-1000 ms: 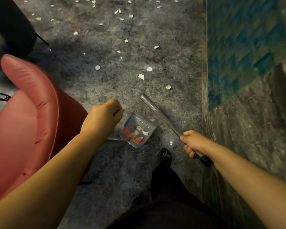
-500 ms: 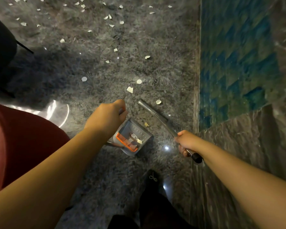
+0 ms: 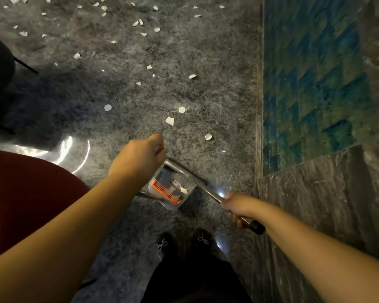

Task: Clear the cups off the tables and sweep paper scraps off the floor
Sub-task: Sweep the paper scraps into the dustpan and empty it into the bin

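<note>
Since the earlier frame, the broom handle (image 3: pixel 208 189) has swung left, its far end now lying across the top of the dustpan (image 3: pixel 173 189) instead of pointing past it. Right hand (image 3: pixel 239 207) is curled tight round that handle near its black end cap. Left hand (image 3: pixel 140 156) is wrapped round the dustpan's upright handle. Inside the pan lie a few white scraps beside an orange comb strip (image 3: pixel 166 193). Paper scraps (image 3: pixel 169 120) dot the grey floor (image 3: pixel 217 88) ahead, the nearest just beyond the pan. Red chair (image 3: pixel 31 193) stands left.
</note>
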Available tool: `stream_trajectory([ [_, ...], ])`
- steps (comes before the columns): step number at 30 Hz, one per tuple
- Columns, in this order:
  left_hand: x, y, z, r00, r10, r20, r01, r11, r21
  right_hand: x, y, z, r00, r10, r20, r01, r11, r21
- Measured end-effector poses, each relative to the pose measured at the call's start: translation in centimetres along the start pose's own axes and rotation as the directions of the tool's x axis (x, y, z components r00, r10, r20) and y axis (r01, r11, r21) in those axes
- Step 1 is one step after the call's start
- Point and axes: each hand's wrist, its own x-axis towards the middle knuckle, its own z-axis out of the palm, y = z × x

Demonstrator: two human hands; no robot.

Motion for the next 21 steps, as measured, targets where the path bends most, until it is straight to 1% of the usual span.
stream_trajectory([
  [2, 0.0, -0.3, -0.2, 1.000, -0.009, 0.002, 0.009, 1.000, -0.019, -0.5, -0.2, -0.5, 1.000, 0.016, 0.013, -0.018, 0.995, 0.096],
  [6, 0.3, -2.2, -1.3, 0.999, -0.048, -0.006, 0.048, 0.998, -0.047, -1.2, -0.8, -1.3, 0.999, 0.034, -0.010, -0.031, 0.971, 0.236],
  [8, 0.6, -3.0, -2.0, 0.999, -0.038, -0.010, 0.038, 0.997, -0.063, -1.5, -1.3, -1.5, 0.999, 0.029, -0.028, -0.020, 0.956, 0.293],
  [10, 0.6, -3.6, -2.5, 1.000, -0.025, -0.006, 0.025, 0.997, -0.068, -1.9, -2.0, -1.5, 0.998, 0.021, -0.066, 0.001, 0.949, 0.314],
  [14, 0.9, -4.1, -3.5, 0.999, 0.023, -0.024, -0.024, 0.997, -0.072, -2.4, -3.2, -1.2, 0.989, 0.048, -0.138, 0.027, 0.871, 0.491],
  [18, 2.2, -4.7, -4.4, 0.999, 0.048, -0.026, -0.050, 0.994, -0.099, -2.3, -4.4, -1.3, 0.972, 0.069, -0.222, 0.068, 0.828, 0.557],
  [21, 3.8, -4.7, -4.9, 0.997, 0.076, -0.030, -0.079, 0.992, -0.095, -2.0, -5.3, -2.2, 0.962, 0.088, -0.260, 0.087, 0.800, 0.593],
])
